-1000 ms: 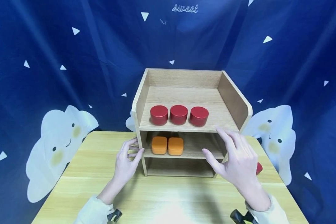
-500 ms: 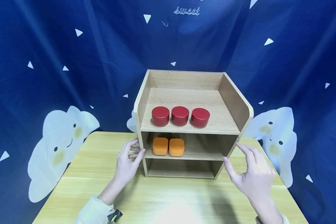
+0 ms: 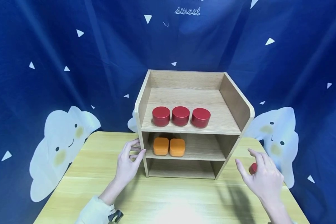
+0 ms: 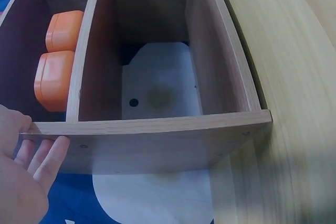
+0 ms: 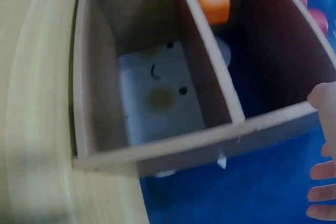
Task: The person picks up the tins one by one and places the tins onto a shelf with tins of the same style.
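A small wooden shelf unit (image 3: 231,105) with three levels stands on the table. My left hand (image 3: 128,163) holds its left side panel, thumb at the front edge and fingers against the outer face, as the left wrist view (image 4: 47,163) also shows. To the right of the shelf, my right hand (image 3: 264,179) is in the air with fingers spread and nothing in it. Beyond its thumb and index finger is a round red tin (image 3: 252,168), partly hidden by the hand. Three more red tins (image 3: 180,116) line the top level's front. Two orange square boxes (image 3: 177,147) sit side by side on the middle level.
The pale wooden table (image 3: 89,168) extends around the shelf's front and sides. Behind it hangs a blue curtain (image 3: 114,46) with white triangles and cloud figures. The bottom level (image 3: 182,168) of the shelf lies under the orange boxes.
My right hand has moved right and down, from in front of the shelf's right side to beside the red tin on the table. The left hand keeps its hold on the panel.
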The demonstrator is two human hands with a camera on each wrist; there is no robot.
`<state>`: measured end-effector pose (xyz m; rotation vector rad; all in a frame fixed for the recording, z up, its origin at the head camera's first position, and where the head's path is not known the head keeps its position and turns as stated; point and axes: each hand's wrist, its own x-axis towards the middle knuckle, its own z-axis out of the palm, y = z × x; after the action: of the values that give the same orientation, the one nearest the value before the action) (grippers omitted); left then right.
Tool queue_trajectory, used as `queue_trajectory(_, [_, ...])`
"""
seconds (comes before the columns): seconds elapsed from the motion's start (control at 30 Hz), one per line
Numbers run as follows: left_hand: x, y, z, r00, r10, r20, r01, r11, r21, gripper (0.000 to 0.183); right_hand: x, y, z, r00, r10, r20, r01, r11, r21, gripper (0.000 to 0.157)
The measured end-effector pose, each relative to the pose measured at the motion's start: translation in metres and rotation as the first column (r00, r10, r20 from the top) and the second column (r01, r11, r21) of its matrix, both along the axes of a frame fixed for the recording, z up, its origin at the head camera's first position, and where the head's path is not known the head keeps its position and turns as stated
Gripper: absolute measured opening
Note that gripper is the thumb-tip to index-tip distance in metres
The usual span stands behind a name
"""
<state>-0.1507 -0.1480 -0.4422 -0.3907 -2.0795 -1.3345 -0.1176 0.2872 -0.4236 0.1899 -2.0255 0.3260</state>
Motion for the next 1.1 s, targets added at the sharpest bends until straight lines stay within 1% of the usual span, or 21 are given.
queue_trajectory(0.07, [0.000,0.000,0.001,1.000,0.002,0.012,-0.002,1.000,0.004,0.041,0.000,0.007,-0.005,0.997,0.003,0.075,-0.003,1.000,0.000,0.076])
queue_trajectory(0.13, [0.000,0.001,0.001,1.000,0.002,0.018,-0.002,1.000,0.008,0.041,0.001,0.014,-0.010,0.988,0.008,0.152,-0.008,1.000,0.000,0.071])
queue_trajectory(0.2, [0.000,0.001,0.001,1.000,0.001,0.023,-0.001,1.000,0.008,0.041,0.000,0.020,-0.014,0.975,0.016,0.222,-0.015,1.000,-0.007,0.066])
queue_trajectory(0.27, [0.000,0.001,0.001,1.000,0.000,0.023,0.000,1.000,0.010,0.041,-0.001,0.026,-0.018,0.960,0.017,0.281,-0.015,1.000,-0.008,0.065])
queue_trajectory(0.43, [0.000,0.001,0.002,1.000,0.000,0.018,0.000,1.000,0.012,0.041,-0.006,0.044,-0.029,0.921,0.014,0.390,-0.011,1.000,-0.008,0.069])
queue_trajectory(0.5, [0.000,0.001,0.002,1.000,0.001,0.018,-0.001,1.000,0.012,0.040,-0.008,0.052,-0.034,0.906,0.023,0.422,-0.027,1.000,0.004,0.071])
queue_trajectory(0.73, [0.001,0.002,0.001,1.000,0.004,0.023,-0.005,1.000,0.021,0.040,-0.013,0.074,-0.047,0.850,0.075,0.521,-0.118,0.992,0.050,0.080])
queue_trajectory(0.9, [0.001,0.002,0.001,1.000,0.007,0.026,-0.007,1.000,0.019,0.040,-0.019,0.088,-0.055,0.826,0.078,0.558,-0.144,0.987,0.076,0.083])
queue_trajectory(1.1, [0.002,0.002,0.002,1.000,0.010,0.029,-0.010,1.000,0.013,0.040,-0.028,0.103,-0.064,0.798,0.063,0.600,-0.153,0.983,0.100,0.086])
